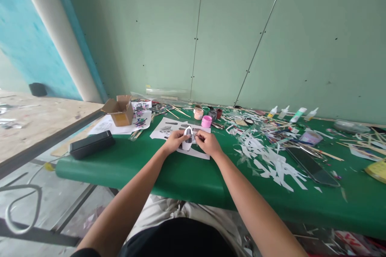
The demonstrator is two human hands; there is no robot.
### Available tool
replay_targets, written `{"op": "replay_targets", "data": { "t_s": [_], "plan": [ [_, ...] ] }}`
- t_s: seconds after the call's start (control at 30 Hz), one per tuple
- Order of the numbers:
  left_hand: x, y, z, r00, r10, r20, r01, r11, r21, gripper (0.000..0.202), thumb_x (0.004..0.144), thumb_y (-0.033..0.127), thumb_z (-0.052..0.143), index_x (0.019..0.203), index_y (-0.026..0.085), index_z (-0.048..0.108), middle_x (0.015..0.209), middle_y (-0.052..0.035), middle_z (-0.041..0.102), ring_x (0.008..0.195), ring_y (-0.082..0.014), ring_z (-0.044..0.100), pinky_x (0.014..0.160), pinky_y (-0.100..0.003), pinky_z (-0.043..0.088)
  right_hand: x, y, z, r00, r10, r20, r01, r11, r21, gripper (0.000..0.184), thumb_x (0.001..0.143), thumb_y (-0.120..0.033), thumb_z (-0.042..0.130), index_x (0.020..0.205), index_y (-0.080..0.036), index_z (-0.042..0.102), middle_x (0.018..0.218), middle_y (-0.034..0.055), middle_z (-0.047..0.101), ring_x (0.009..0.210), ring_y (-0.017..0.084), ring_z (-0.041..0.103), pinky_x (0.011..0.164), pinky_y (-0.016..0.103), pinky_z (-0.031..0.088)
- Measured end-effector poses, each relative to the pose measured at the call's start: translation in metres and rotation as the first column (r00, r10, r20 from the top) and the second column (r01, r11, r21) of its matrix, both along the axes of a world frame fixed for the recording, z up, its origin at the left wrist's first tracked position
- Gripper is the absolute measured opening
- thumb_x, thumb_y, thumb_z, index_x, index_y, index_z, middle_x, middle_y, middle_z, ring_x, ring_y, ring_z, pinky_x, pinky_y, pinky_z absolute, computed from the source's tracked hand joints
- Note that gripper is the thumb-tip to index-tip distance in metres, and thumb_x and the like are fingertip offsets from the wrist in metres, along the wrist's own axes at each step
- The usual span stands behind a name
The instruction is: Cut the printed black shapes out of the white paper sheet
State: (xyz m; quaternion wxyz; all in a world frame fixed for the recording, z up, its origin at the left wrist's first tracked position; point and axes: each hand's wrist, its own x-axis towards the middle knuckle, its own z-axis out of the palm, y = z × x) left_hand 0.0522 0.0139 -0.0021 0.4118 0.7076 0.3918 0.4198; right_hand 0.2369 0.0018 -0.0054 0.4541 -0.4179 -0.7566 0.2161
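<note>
My left hand (175, 141) is closed on the left edge of a small white paper piece (187, 145) with a dark printed shape, held upright above the table. On its right side, my right hand (208, 141) is pinched around a small dark item that I cannot make out, close to the paper. Below both hands lie white printed sheets (157, 130) with several dark shapes. A pink paint jar (206, 121) stands just behind my right hand, with more small jars (198, 113) beyond it.
Paper scraps (271, 160) cover the green table (126, 168) on the right, by a dark phone (313, 166) and scissors (310, 151). Glue bottles (298, 115) stand behind. A cardboard box (122, 116) and a black speaker-like block (92, 144) sit at left.
</note>
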Motion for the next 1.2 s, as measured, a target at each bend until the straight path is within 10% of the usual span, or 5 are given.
{"op": "replay_targets", "data": {
  "t_s": [0.23, 0.43, 0.63, 0.83, 1.2],
  "plan": [
    [-0.007, -0.082, 0.001, 0.938, 0.335, -0.085, -0.288, 0.895, 0.341, 0.019, 0.086, 0.033, 0.054, 0.099, 0.021, 0.061, 0.099, -0.0058, 0.064, 0.093, -0.0202, 0.057, 0.086, -0.033, 0.045, 0.025, -0.043, 0.016, 0.972, 0.183, 0.146, -0.124, 0.932, -0.340, 0.037, 0.082, -0.046, 0.052, 0.057, -0.022, 0.040, 0.050, -0.0064, 0.030, 0.049, 0.009, 0.028, 0.047, 0.024, 0.020],
    [0.014, -0.155, -0.026, 0.820, 0.261, -0.509, 0.075, 0.833, 0.549, 0.038, 0.087, 0.025, 0.054, 0.125, 0.023, 0.055, 0.131, -0.0088, 0.058, 0.118, -0.0260, 0.054, 0.098, -0.042, 0.043, 0.031, -0.078, 0.008, 0.947, 0.274, 0.167, -0.143, 0.826, -0.545, 0.034, 0.081, -0.044, 0.053, 0.060, -0.021, 0.042, 0.054, -0.0071, 0.033, 0.053, 0.009, 0.027, 0.049, 0.023, 0.020],
    [0.030, -0.158, -0.053, 0.799, 0.386, -0.462, -0.020, 0.783, 0.621, 0.045, 0.089, 0.024, 0.049, 0.135, 0.020, 0.048, 0.133, -0.0107, 0.059, 0.120, -0.0252, 0.056, 0.104, -0.044, 0.042, 0.035, -0.081, 0.007, 0.978, 0.184, 0.101, -0.081, 0.775, -0.626, 0.024, 0.083, -0.037, 0.053, 0.068, -0.019, 0.052, 0.056, -0.0060, 0.044, 0.053, 0.010, 0.036, 0.053, 0.023, 0.029],
    [0.028, -0.163, -0.055, 0.701, 0.389, -0.598, 0.001, 0.838, 0.546, 0.049, 0.086, 0.033, 0.058, 0.135, 0.024, 0.052, 0.140, -0.0089, 0.055, 0.133, -0.0291, 0.047, 0.116, -0.053, 0.029, 0.034, -0.094, 0.006, 0.809, -0.118, 0.576, 0.334, 0.899, -0.284, 0.012, 0.084, -0.019, 0.051, 0.074, -0.021, 0.058, 0.071, 0.0045, 0.066, 0.063, 0.017, 0.056, 0.053, 0.025, 0.028],
    [0.003, -0.167, -0.074, 0.473, 0.403, -0.783, 0.219, 0.808, 0.548, 0.084, 0.084, 0.017, 0.061, 0.153, 0.037, 0.017, 0.159, -0.0091, 0.025, 0.145, -0.0326, 0.026, 0.116, -0.059, 0.024, 0.065, -0.103, -0.012, 0.559, -0.541, 0.628, 0.611, 0.781, 0.129, 0.020, 0.086, -0.017, 0.049, 0.102, -0.023, 0.061, 0.090, 0.0071, 0.072, 0.056, 0.018, 0.062, 0.045, 0.028, 0.030]
  ]
}}
